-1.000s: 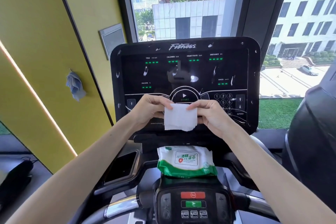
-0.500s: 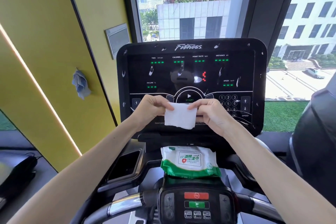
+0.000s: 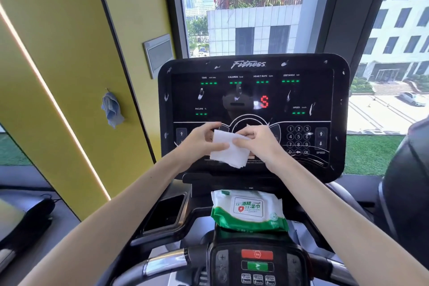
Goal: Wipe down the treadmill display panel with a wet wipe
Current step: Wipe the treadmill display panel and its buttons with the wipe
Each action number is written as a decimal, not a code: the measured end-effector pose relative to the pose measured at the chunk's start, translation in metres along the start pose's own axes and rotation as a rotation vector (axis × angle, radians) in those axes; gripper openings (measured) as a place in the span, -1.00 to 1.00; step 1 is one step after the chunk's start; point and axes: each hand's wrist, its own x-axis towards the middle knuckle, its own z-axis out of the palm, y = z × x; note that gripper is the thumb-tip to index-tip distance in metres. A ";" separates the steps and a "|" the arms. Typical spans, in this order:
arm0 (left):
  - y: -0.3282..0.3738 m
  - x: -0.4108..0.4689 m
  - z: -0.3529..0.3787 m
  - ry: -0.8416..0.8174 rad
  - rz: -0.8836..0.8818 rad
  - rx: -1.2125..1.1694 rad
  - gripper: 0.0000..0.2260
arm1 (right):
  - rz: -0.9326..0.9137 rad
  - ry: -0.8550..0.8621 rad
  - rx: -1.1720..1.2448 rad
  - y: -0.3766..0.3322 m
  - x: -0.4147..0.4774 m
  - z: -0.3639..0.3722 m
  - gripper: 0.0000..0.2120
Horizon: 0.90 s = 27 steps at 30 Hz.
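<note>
In front of the lower half of the treadmill display panel (image 3: 253, 90), head view, I see both hands meeting on one white wet wipe (image 3: 228, 152). The left hand (image 3: 199, 139) grasps the wipe's left edge, thumb on the near face and fingers curled behind it. The right hand (image 3: 257, 140) pinches the upper right part of the wipe between thumb and fingers. The wipe is folded and hangs tilted, its lower corner pointing down toward the panel's bottom edge; I cannot tell whether it touches the panel surface. Behind the hands, the panel shows green dashes under its headings, a red "S" near the centre, and scattered white smears on the black glass. The number keypad (image 3: 298, 140) lies just to the right of the right hand. Below the panel, a green-and-white pack of wipes (image 3: 248, 211) rests on the console ledge, above a red stop button (image 3: 257, 254) and a green button (image 3: 257, 266). On the yellow wall (image 3: 58, 42) at left, a blue cloth (image 3: 112, 109) hangs from a hook.
</note>
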 end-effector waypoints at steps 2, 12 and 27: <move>-0.005 0.001 0.007 0.083 0.036 0.080 -0.68 | -0.024 0.048 -0.133 0.001 0.003 0.005 -0.96; -0.019 -0.006 0.024 0.424 0.521 0.823 -0.91 | 0.298 0.116 0.150 -0.027 0.012 0.039 -0.84; -0.068 -0.018 -0.048 0.401 0.430 0.629 -0.71 | 0.253 0.054 0.101 -0.029 0.036 0.117 -0.77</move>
